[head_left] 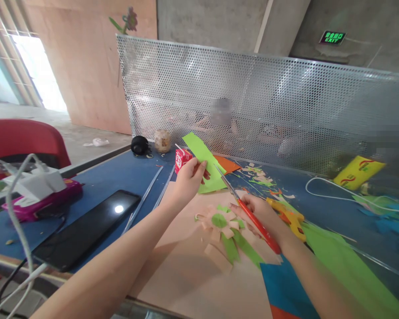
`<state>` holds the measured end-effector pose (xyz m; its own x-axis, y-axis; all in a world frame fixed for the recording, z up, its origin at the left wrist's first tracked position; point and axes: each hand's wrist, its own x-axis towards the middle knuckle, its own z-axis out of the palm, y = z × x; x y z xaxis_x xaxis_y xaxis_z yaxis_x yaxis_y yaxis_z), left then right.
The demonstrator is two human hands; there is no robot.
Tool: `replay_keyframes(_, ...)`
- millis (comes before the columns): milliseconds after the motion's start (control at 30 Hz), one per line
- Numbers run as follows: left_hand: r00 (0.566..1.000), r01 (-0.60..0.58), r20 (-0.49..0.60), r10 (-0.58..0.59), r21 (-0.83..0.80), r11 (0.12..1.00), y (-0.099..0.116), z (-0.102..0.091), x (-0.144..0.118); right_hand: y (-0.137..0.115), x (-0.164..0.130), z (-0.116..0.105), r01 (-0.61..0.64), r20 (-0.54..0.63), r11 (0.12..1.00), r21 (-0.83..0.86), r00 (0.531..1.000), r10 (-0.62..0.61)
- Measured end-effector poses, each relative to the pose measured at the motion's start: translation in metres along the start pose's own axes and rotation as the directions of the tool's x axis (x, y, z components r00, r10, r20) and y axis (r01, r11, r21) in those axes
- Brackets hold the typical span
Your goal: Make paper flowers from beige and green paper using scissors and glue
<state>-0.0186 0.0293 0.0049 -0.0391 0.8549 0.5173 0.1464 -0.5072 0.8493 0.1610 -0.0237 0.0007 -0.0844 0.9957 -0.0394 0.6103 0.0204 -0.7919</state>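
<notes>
My left hand (190, 177) pinches a strip of bright green paper (202, 153) and holds it up above the table. Red-handled scissors (252, 217) are gripped in my right hand (252, 208), their blades pointing up and left at the strip's lower right edge. Whether the blades are parted is hard to make out. Under my hands a paper flower (219, 220) with a green centre, pale peach petals and green leaves lies on a peach sheet (193, 274). Just right of my right hand rests a yellow glue gun (289, 217), partly hidden by it.
A perforated metal screen (252, 102) borders the table's back. Paper scraps (259, 175), an orange sheet (226, 165), a red drink carton (182, 158) and a jar (162, 141) lie before it. A phone (89, 226) is at left, green sheets (349, 266) and a yellow pack (359, 172) at right.
</notes>
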Motion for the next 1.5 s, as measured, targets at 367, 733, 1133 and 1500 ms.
replay_keyframes(367, 0.999, -0.015, 0.042, 0.014, 0.034, 0.999, 0.005, -0.0007, -0.0029, 0.0006, -0.0001, 0.001, -0.005, 0.041, 1.0, 0.013, 0.999, 0.004)
replay_keyframes(733, 1.0, -0.015, 0.008, 0.015, -0.01, 1.0, 0.0029, -0.0019, -0.0018, 0.003, 0.0014, 0.002, -0.024, 0.035, 1.0, -0.004, 0.999, 0.024)
replay_keyframes(1133, 1.0, -0.008, -0.009, 0.009, 0.067, 0.998, 0.0072, -0.0019, -0.0029, 0.0032, 0.0016, 0.0001, -0.027, 0.044, 1.0, -0.01, 0.999, 0.028)
replay_keyframes(1500, 1.0, 0.0, 0.0, 0.0, 0.057, 0.998, 0.0065, -0.0006, -0.0015, -0.0003, -0.0007, -0.0002, -0.014, 0.051, 1.0, -0.012, 0.999, 0.014)
